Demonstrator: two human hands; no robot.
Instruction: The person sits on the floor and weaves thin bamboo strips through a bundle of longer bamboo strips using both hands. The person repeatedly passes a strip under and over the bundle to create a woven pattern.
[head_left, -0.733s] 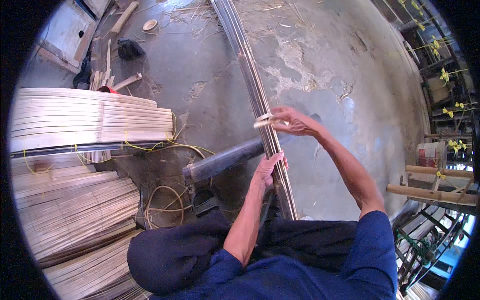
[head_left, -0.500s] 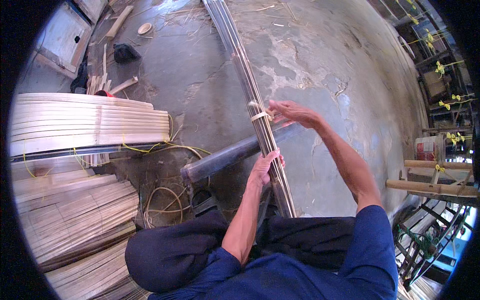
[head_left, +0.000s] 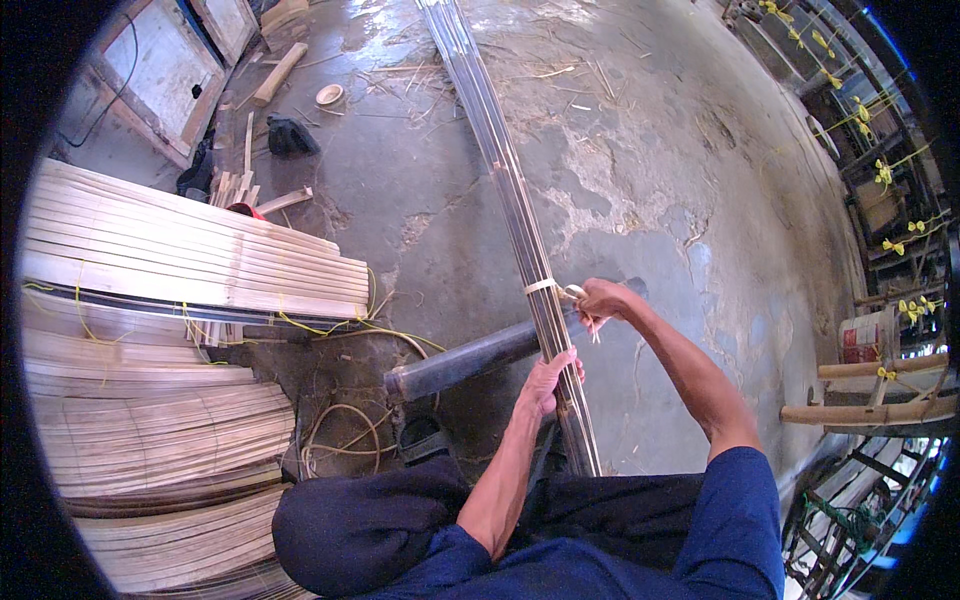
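Note:
A long bundle of thin bamboo strips (head_left: 497, 150), dark-faced with pale edges, slants from the far floor down to my lap. My left hand (head_left: 547, 384) is wrapped around its near part. Just beyond that hand, a pale flat binding strip (head_left: 540, 286) circles the bundle. At the binding's right side my right hand (head_left: 606, 300) is closed on the strip's twisted end, with thin pale tails poking out below the fingers. Under the bundle a thick dark pole (head_left: 462, 360) lies crosswise.
Stacked pale bamboo slats (head_left: 190, 240) stand at the left, with more slat bundles (head_left: 170, 440) below. A coiled hose (head_left: 345, 430) lies near my left knee. Wooden frames with yellow ties (head_left: 885, 172) line the right. A small bowl (head_left: 329, 95) sits on the far floor.
My right hand, its fingers stretched out beside the binding before, is now closed on the strip's end. My left hand keeps its grip on the bundle. The whole view has shifted slightly.

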